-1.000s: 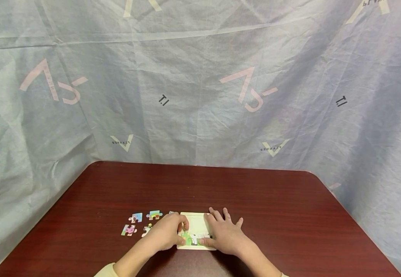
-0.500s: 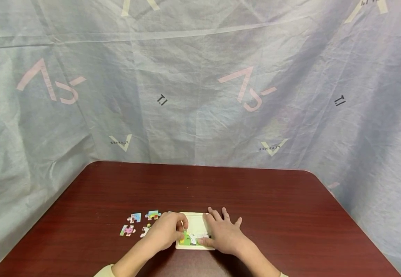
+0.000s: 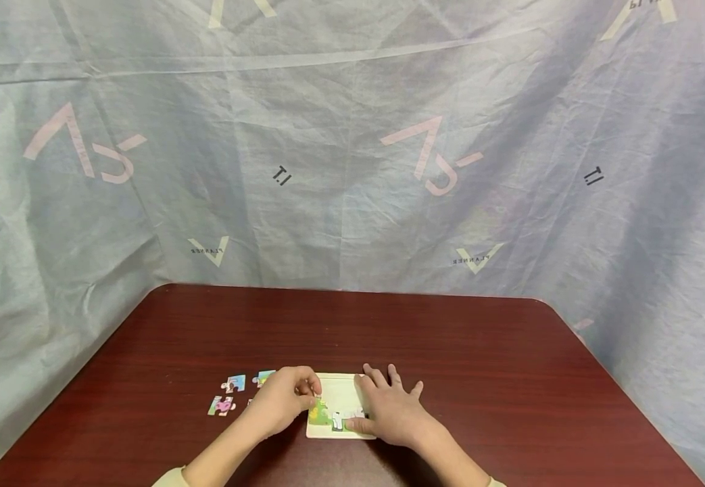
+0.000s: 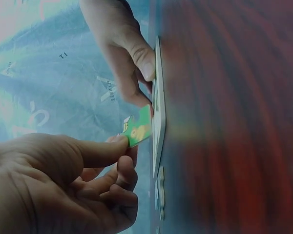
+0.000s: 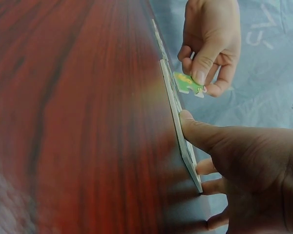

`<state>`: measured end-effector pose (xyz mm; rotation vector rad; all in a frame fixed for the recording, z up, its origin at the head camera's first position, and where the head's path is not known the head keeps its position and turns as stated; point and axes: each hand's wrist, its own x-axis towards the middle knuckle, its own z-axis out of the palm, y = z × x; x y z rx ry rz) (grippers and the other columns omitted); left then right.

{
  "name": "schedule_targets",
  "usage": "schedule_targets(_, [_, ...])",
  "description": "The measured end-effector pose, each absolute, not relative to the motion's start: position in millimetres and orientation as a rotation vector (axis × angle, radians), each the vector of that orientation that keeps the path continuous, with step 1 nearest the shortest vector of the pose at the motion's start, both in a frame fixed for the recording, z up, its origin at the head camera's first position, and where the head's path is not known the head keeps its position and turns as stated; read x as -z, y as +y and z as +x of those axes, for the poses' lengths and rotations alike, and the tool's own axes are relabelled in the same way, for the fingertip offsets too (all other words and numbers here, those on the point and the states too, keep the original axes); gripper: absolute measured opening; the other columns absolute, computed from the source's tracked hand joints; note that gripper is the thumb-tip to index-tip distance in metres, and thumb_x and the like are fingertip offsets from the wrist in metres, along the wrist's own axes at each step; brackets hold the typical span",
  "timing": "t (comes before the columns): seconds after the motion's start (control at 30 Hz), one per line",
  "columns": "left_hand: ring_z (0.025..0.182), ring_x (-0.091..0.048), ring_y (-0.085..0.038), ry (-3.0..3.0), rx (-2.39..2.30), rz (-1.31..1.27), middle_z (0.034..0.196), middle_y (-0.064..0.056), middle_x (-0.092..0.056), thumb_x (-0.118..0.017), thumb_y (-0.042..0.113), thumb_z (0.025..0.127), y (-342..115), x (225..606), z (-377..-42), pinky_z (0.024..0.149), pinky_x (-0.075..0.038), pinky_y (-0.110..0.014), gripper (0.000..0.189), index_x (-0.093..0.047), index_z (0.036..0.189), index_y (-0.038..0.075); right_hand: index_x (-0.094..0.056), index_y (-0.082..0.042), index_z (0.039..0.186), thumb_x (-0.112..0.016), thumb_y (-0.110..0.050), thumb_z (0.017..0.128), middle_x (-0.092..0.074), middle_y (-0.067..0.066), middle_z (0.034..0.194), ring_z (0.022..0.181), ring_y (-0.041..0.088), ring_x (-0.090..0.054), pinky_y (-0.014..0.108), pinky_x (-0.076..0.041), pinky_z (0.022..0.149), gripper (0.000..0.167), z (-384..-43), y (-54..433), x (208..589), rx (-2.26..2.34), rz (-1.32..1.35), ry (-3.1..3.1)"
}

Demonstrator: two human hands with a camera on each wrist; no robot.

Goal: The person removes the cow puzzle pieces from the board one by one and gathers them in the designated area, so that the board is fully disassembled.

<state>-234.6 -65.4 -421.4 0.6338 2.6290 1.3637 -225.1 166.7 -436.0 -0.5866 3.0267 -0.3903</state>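
Note:
My left hand (image 3: 280,400) pinches a green jigsaw piece (image 4: 140,126) with yellow patches between thumb and fingers. The piece is tilted over the left side of a pale puzzle tray (image 3: 338,388); in the left wrist view its lower edge is close to the tray, and I cannot tell if they touch. My right hand (image 3: 396,414) rests on the tray's right side, fingers spread past its edge. Its thumb (image 5: 198,130) presses near the front row, where a white and black puzzle piece (image 3: 337,421) lies. The right hand hides part of that row.
Left of the tray, loose jigsaw pieces lie on the dark red table (image 3: 449,338), among them a blue-topped one (image 3: 235,383) and a pink and green one (image 3: 221,406). The left hand partly covers others. A grey printed cloth (image 3: 340,169) hangs behind the table.
My left hand has drawn slightly left and up, lifting and tilting the green jigsaw piece from the tray's front left corner. The right hand stays on the tray.

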Motion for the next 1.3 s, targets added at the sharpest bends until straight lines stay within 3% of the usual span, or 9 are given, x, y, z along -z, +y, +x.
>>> schedule_targets(1.3, [0.081,-0.053,-0.022,2.629,-1.422,0.368,0.085,-0.004,-0.058,-0.066,-0.004,0.092,-179.6,427.0,-222.5,0.066,-0.045,-0.030,0.011,-0.062,0.098,0.005,-0.046,-0.011,0.149,-0.068,-0.060,0.088,-0.036,0.015,0.158,0.140,0.057,-0.028,0.091,-0.018,0.085,0.081,-226.5,167.6,434.6,0.417,-0.607,2.982])
